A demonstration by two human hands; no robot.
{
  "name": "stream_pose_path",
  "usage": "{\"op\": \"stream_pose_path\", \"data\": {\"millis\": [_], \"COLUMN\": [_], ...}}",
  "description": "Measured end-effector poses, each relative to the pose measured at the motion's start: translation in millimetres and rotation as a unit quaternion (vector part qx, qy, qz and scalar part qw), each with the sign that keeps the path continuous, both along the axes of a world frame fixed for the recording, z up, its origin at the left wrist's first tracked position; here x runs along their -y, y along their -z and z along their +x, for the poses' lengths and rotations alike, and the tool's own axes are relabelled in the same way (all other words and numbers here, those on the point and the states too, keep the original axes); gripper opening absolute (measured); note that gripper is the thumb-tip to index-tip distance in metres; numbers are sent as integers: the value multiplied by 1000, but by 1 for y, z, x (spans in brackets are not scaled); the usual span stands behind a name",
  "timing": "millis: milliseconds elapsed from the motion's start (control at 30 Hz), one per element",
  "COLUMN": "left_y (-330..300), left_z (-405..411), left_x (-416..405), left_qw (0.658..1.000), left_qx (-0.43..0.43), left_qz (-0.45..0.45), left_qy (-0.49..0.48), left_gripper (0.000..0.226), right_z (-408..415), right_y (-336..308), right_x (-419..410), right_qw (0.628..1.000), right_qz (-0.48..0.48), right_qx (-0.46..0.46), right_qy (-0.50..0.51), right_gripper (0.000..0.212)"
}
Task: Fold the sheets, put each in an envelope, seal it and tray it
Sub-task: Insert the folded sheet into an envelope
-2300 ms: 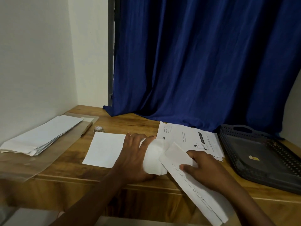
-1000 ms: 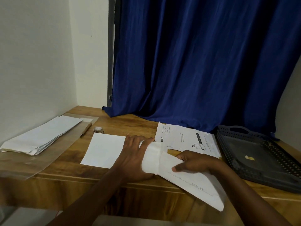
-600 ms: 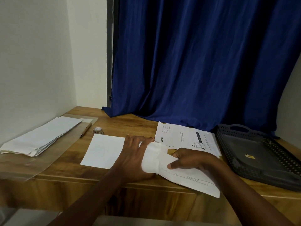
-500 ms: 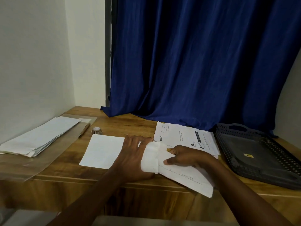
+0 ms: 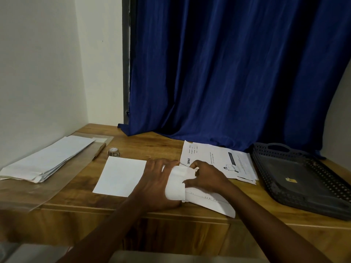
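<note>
A white envelope (image 5: pixel 119 175) lies flat near the table's front edge. My left hand (image 5: pixel 153 186) presses on its right end and holds its raised mouth (image 5: pixel 175 185). My right hand (image 5: pixel 207 177) grips a folded printed sheet (image 5: pixel 210 201); the sheet's left end is at the envelope's mouth and its right corner juts past the table edge. Behind my right hand lies a stack of printed sheets (image 5: pixel 220 158). A dark perforated tray (image 5: pixel 266 168) stands at the right with only a small yellow label in it.
A pile of white envelopes (image 5: pixel 47 158) rests on a clear plastic sleeve (image 5: pixel 57 186) at the left wall. A pen (image 5: pixel 99 151) and a small roll (image 5: pixel 114 151) lie behind the envelope. A blue curtain (image 5: pixel 228 73) hangs at the back.
My right hand has slid the folded sheet leftward toward and into the envelope's mouth, so less of it hangs past the table edge. My left hand has stayed on the envelope.
</note>
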State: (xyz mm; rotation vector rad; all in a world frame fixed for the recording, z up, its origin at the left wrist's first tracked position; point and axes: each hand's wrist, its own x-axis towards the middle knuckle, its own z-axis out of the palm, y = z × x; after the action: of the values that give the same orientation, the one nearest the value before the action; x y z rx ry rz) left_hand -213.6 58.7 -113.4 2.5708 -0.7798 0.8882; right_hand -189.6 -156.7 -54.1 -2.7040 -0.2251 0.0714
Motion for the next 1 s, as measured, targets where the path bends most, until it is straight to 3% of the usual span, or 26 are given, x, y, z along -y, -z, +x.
{"op": "stream_pose_path", "data": {"millis": [200, 300, 367, 633, 1000], "left_y": [-2, -3, -3, -3, -5], "left_z": [-1, 0, 2, 0, -2], "left_x": [-3, -2, -1, 0, 2], "left_qw": [999, 998, 999, 999, 999], "left_qx": [-30, -40, -21, -13, 28], "left_qz": [4, -4, -11, -8, -23], "left_qy": [-33, -47, -48, -31, -6], "left_gripper": [116, 117, 116, 114, 109], "right_z": [-35, -62, -73, -61, -31], "right_y": [-15, -7, 1, 19, 44], "right_x": [55, 85, 96, 79, -8], "right_qw": [989, 965, 936, 914, 922], "right_qz": [119, 219, 308, 395, 385], "right_qx": [-51, -93, -119, -50, 30], "right_qy": [75, 109, 120, 78, 8], "right_gripper": [105, 61, 47, 35, 19]}}
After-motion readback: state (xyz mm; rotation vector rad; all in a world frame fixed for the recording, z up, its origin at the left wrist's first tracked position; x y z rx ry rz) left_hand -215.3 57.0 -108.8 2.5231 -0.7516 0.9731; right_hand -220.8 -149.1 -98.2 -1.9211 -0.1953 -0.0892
